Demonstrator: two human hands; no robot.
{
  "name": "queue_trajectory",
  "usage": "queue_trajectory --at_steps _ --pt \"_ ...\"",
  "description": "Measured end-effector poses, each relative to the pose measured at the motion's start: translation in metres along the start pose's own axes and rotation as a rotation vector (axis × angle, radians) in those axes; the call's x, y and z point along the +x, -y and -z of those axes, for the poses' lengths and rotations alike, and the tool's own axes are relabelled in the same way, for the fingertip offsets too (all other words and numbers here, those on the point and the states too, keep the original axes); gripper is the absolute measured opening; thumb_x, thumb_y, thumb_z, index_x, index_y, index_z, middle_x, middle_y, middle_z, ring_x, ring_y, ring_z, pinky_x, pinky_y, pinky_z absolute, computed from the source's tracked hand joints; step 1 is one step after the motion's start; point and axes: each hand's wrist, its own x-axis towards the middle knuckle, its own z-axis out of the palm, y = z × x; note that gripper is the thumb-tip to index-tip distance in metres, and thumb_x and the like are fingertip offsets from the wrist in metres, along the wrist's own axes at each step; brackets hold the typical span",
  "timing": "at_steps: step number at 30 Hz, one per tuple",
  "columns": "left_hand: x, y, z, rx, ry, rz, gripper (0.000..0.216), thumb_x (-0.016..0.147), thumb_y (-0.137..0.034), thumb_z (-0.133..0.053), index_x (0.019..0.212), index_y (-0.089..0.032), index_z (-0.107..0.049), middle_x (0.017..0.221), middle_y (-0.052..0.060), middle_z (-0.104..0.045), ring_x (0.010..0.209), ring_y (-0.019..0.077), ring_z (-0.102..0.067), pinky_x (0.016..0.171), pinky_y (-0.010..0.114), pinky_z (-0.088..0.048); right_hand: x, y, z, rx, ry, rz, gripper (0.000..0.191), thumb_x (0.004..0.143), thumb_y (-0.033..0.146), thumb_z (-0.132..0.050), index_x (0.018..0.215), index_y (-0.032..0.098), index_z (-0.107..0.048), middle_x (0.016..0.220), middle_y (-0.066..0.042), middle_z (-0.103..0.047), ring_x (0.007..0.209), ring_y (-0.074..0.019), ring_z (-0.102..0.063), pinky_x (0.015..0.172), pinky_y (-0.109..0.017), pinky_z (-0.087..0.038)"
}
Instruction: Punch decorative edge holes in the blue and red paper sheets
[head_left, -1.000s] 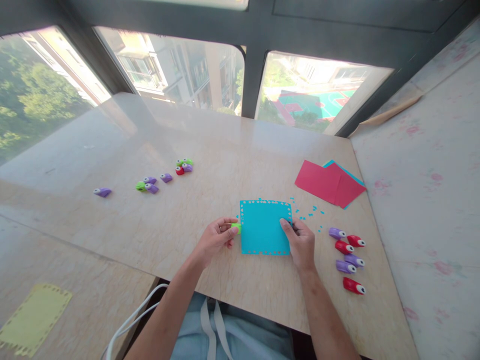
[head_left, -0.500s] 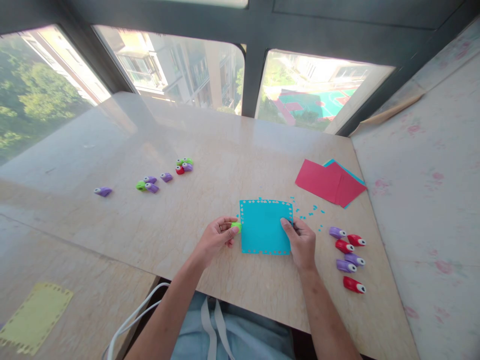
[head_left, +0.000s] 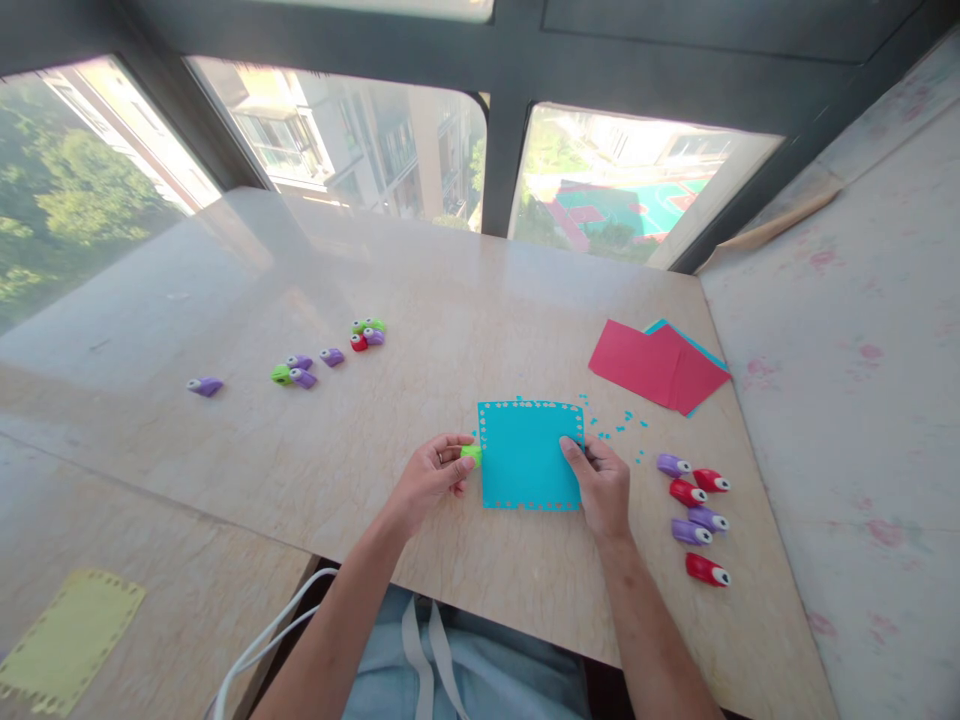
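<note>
Left hand [head_left: 429,480] is curled tight, thumb and fingertips pinching a small lime-green plastic paper punch [head_left: 471,455], and that punch sits right on the left edge of the turquoise rectangular paper sheet [head_left: 529,460]. The sheet lies flat on the pale marble-patterned table [head_left: 420,330], close to the near edge, straight in front of the person, with punched holes running along its borders.

Over on the other side, the right hand [head_left: 606,488] has its forefinger laid on top of the sheet's right edge and the other fingers curled in. I cannot tell whether the thumb is tucked under the paper.

Tiny turquoise paper scraps [head_left: 621,425] are scattered just past the sheet's far right corner. Near the right hand is a cluster of red and purple plastic punches [head_left: 696,515]. Further back on the right lies a loose stack of red and blue paper squares [head_left: 660,365]. Well apart to the left is a string of purple, green and red punches [head_left: 300,372], and a pale yellow punched sheet [head_left: 67,640] lies on the lower surface at bottom left.
</note>
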Motion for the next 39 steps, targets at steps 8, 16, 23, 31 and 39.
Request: queue_trajectory --at_steps 8,16,23,31,39 --pt "0.0003 -0.0005 0.0013 0.010 0.002 0.015 0.057 0.066 -0.047 -0.082 0.109 -0.015 -0.062 0.077 -0.002 -0.056 0.055 0.0064 -0.051 0.055 0.022 -0.043 -0.0012 0.0032 -0.0013 0.000 0.012 0.014 0.042 0.078 0.053 -0.065 0.060 0.020 -0.046 0.058 0.006 -0.030 0.053 -0.0088 -0.026 0.046 -0.022 -0.025" --pt "0.0000 0.0000 0.0016 -0.018 -0.006 0.035 0.056 0.067 -0.048 -0.081 0.109 -0.015 -0.062 0.074 -0.003 -0.055 0.055 0.0066 -0.050 0.054 0.021 -0.042 -0.0017 0.0028 -0.0022 -0.026 -0.004 0.028 0.041 0.079 0.052 -0.064 0.060 0.020 -0.046 0.058 0.006 -0.030 0.053 -0.0087 -0.026 0.046 -0.021 -0.025" --pt "0.0008 -0.0021 0.0000 -0.057 -0.036 0.066 0.054 0.067 -0.048 -0.081 0.105 -0.015 -0.063 0.074 -0.002 -0.058 0.053 0.0064 -0.050 0.051 0.020 -0.041 -0.0025 0.0044 -0.0013 -0.039 -0.009 0.032 0.042 0.079 0.052 -0.063 0.060 0.020 -0.045 0.058 0.006 -0.030 0.053 -0.0089 -0.027 0.045 -0.021 -0.026" --pt "0.0005 -0.0043 -0.0021 -0.064 -0.058 0.074 0.055 0.065 -0.048 -0.083 0.104 -0.014 -0.063 0.075 0.000 -0.062 0.051 0.0052 -0.051 0.049 0.019 -0.041 -0.0027 0.0043 -0.0017 -0.047 0.000 0.028 0.042 0.079 0.053 -0.063 0.061 0.019 -0.048 0.058 0.005 -0.031 0.054 -0.0090 -0.027 0.046 -0.022 -0.026" --pt "0.0014 -0.0022 -0.0065 -0.057 -0.077 0.049 0.056 0.064 -0.048 -0.084 0.103 -0.014 -0.063 0.071 -0.002 -0.059 0.051 0.0058 -0.049 0.049 0.019 -0.040 -0.0031 0.0030 -0.0024 -0.023 -0.008 0.008 0.045 0.077 0.056 -0.065 0.059 0.020 -0.046 0.058 0.006 -0.031 0.053 -0.0089 -0.027 0.048 -0.022 -0.028"
